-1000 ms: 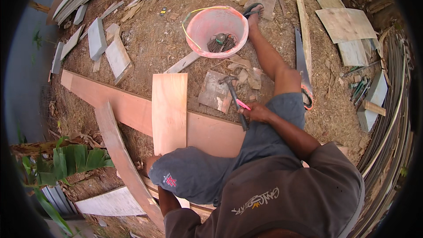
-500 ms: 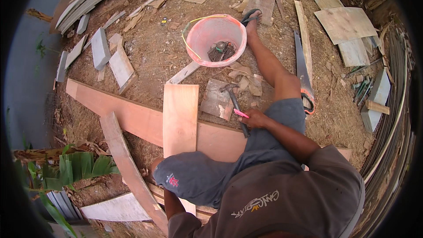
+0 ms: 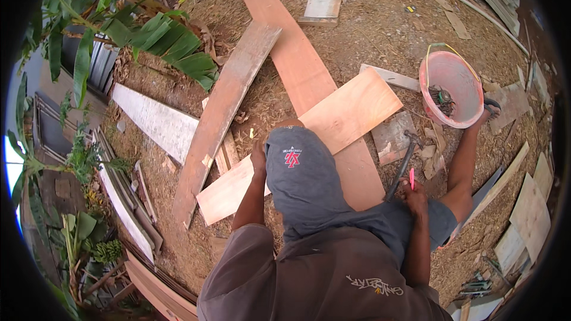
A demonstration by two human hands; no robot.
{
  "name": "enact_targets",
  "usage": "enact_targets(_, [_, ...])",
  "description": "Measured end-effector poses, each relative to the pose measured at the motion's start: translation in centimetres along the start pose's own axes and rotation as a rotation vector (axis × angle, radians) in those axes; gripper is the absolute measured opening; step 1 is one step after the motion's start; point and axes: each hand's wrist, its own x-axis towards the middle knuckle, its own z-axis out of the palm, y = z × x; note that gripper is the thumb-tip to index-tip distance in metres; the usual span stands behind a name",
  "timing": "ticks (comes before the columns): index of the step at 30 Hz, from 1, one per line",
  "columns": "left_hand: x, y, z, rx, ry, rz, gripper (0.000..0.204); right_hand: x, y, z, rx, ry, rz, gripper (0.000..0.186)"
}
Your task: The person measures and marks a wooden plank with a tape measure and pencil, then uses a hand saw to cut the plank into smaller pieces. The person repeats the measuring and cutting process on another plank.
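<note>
My right hand [image 3: 416, 197] is closed around a slim bright pink pen-like object [image 3: 411, 179]; its exact kind is not clear. Beside that hand a claw hammer [image 3: 399, 166] rests with its handle end against my thigh, apart from my fingers. My left hand [image 3: 257, 157] is by my raised knee, over the pale plank [image 3: 351, 107]. Its fingers look closed, and a tiny yellow bit [image 3: 251, 133] shows at their tips; whether they hold it is unclear. The pale plank passes under my leg and crosses a long reddish board [image 3: 303, 62] lying on the ground.
A weathered board [image 3: 229, 119] and a whitish board [image 3: 157, 122] lie to the left, near banana leaves [image 3: 172, 41]. A pinkish bucket [image 3: 455, 86] with metal pieces inside stands right, by my foot. A handsaw [image 3: 486, 187] lies beyond my right leg. A yellow-black tape measure [image 3: 410, 8] lies far off.
The view has swung to the left, so the bucket now appears farther right. My left hand, hidden before, now shows by the knee. The right hand still grips the pink object.
</note>
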Motion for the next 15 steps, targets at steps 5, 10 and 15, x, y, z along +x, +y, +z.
enact_targets(5, [-10.6, -0.6, -5.3, 0.043, 0.057, 0.075, 0.032, -0.1, -1.0, 0.6, 0.179, 0.06, -0.052, 0.046])
enact_targets(10, [-21.5, -4.1, -6.2, -0.043, -0.121, -0.371, 0.029, -0.8, -2.6, 1.1, 0.206, 0.013, 0.006, 0.052])
enact_targets(15, [-23.3, -3.8, -3.5, -1.046, 0.056, -1.267, 0.053, -0.5, -4.2, 2.3, 0.045, -0.048, 0.016, 0.051])
